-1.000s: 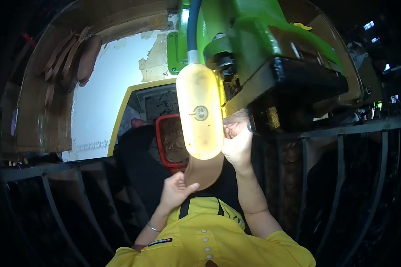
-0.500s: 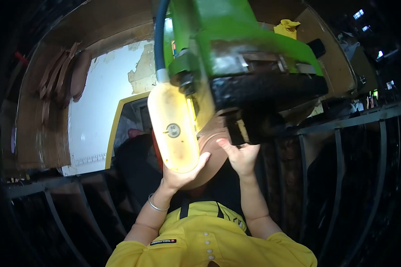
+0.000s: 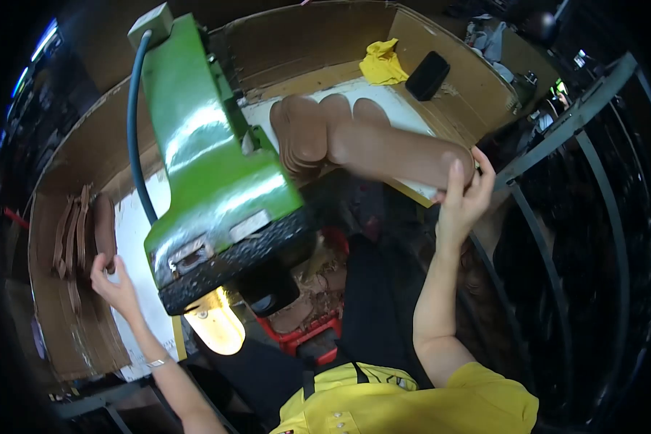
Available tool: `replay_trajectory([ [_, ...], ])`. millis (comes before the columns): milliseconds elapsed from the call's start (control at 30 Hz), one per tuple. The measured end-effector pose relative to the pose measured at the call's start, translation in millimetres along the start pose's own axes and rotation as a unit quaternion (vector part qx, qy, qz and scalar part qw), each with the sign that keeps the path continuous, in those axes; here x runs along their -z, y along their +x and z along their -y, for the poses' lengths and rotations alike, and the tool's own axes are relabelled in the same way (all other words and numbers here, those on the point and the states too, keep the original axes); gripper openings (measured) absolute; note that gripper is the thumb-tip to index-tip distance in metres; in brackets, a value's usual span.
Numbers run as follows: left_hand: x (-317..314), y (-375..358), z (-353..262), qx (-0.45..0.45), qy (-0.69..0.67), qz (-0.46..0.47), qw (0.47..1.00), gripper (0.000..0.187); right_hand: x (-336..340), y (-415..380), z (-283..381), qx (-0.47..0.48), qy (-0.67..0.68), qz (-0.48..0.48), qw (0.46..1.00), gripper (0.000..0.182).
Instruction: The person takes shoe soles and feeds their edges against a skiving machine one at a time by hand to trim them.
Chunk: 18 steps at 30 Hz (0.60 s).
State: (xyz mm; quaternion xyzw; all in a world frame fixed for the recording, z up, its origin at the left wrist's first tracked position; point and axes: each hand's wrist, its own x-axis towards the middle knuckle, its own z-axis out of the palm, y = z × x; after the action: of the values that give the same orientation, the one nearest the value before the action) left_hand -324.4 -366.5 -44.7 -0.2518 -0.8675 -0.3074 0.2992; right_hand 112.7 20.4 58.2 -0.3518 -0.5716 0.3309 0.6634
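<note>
My right hand (image 3: pixel 464 197) grips the rounded end of a long brown leather-like piece (image 3: pixel 405 153), thumb on top and fingers beneath. The piece is slightly blurred and stretches left over a pile of similar brown pieces (image 3: pixel 296 134). On the far left, my left hand (image 3: pixel 116 286) has its thumb and fingers around the lower end of another oblong brown piece (image 3: pixel 104 224). That one stands against several thin brown pieces (image 3: pixel 72 235). Between my hands is a green machine (image 3: pixel 210 145) with a black base and a lit lamp (image 3: pixel 215 325).
Cardboard walls (image 3: pixel 304 43) surround the white work surface (image 3: pixel 143 304). A yellow cloth (image 3: pixel 383 64) and a black object (image 3: pixel 427 76) lie at the back right. Below the machine, a red container (image 3: pixel 325 340) holds brown scraps. A metal rail (image 3: pixel 557 137) runs along the right.
My hands have parted from beneath the machine. The right has carried a brown piece to the pile; the left has reached the pieces at far left. The view has turned.
</note>
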Motion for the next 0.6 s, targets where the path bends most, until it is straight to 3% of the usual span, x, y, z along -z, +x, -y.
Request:
replay_trajectory([
  [67,-21.7,33.4,30.3,0.091,0.197,-0.026,0.976,0.056,-10.6,16.6,-27.7,-0.049,0.015,0.005,0.999,0.039],
  [100,-37.2,39.4,47.4,0.085,0.192,-0.030,0.977,0.056,-19.2,21.1,-44.2,-0.090,0.090,0.008,0.992,0.042],
  [167,-66.1,33.4,77.3,0.190,0.288,0.005,0.939,0.060,-40.8,23.7,-77.7,-0.153,0.179,0.004,0.972,0.051],
  [333,-77.1,30.1,70.7,0.195,0.220,-0.015,0.956,0.052,-84.4,16.4,-125.0,-0.217,0.230,-0.058,0.947,0.052],
  [433,-71.0,29.4,71.2,0.148,0.282,0.005,0.948,0.051,-93.3,10.9,-144.0,-0.242,0.234,-0.072,0.939,0.052],
  [600,-27.7,34.3,-29.2,0.141,0.276,0.114,0.944,0.053,-100.7,0.9,-153.8,-0.263,0.234,-0.070,0.933,0.050],
])
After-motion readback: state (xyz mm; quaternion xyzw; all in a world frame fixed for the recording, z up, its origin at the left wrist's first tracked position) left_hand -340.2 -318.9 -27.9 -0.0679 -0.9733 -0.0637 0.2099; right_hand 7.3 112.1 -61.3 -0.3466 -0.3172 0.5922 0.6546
